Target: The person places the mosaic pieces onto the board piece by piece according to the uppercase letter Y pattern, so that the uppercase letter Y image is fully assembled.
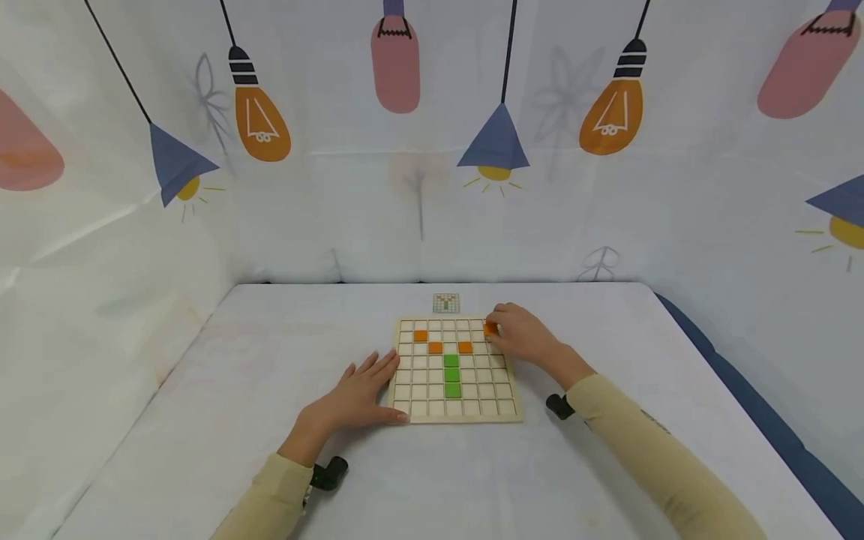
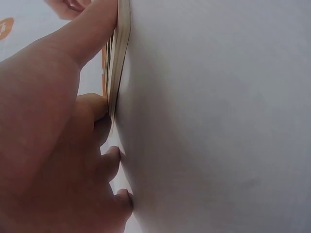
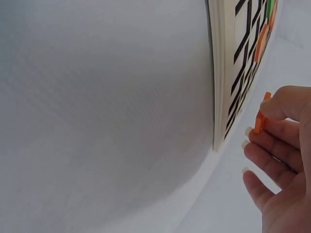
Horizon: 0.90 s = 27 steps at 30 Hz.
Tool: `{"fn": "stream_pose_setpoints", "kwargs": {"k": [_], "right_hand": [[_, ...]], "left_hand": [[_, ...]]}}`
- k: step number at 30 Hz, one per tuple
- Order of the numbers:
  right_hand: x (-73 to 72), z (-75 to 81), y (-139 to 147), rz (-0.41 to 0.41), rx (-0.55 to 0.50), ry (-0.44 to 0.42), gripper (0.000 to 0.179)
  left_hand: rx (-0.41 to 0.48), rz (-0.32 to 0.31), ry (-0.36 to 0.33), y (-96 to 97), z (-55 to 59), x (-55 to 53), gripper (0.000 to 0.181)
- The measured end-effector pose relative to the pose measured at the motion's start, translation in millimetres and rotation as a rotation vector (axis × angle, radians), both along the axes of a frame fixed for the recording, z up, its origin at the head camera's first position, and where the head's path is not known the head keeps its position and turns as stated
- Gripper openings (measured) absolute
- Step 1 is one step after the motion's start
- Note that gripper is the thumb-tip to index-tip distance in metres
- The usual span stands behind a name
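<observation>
A pale wooden grid board (image 1: 418,409) lies flat on the table. Three green square tiles (image 1: 451,375) form a column near its middle, and orange tiles (image 1: 421,336) sit in cells above them. My right hand (image 1: 523,334) is over the board's far right corner and pinches an orange square tile (image 3: 261,116) between thumb and fingers; in the right wrist view that tile is tilted and off the board. My left hand (image 1: 358,394) rests at the board's left side, fingers fairly straight along its edge and thumb on the near left corner.
A small pattern card (image 1: 446,303) showing a green and orange design lies just beyond the board's far edge. The white-covered table (image 1: 270,360) ends at a patterned cloth backdrop (image 1: 418,225). Dark blue fabric (image 1: 742,397) runs along the right table edge.
</observation>
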State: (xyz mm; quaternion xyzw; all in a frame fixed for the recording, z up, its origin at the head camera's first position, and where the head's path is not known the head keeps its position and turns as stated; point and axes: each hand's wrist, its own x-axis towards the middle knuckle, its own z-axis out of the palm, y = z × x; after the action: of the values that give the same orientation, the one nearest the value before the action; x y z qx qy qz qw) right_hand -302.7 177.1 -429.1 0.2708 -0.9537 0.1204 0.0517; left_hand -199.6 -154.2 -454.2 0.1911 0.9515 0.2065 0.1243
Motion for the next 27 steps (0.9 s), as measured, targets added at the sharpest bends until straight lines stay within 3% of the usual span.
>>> {"fn": "stream_pose_setpoints", "kwargs": {"k": [16, 27], "right_hand": [[-7.1, -7.4, -9, 0.043, 0.004, 0.05, 0.016], [-7.2, -11.3, -17, 0.039, 0.028, 0.051, 0.022]], "left_hand": [[-0.027, -0.007, 0.006, 1.4, 3.3, -2.9, 0.107], [-0.016, -0.005, 0.0, 0.9, 2.5, -1.3, 0.107]]}}
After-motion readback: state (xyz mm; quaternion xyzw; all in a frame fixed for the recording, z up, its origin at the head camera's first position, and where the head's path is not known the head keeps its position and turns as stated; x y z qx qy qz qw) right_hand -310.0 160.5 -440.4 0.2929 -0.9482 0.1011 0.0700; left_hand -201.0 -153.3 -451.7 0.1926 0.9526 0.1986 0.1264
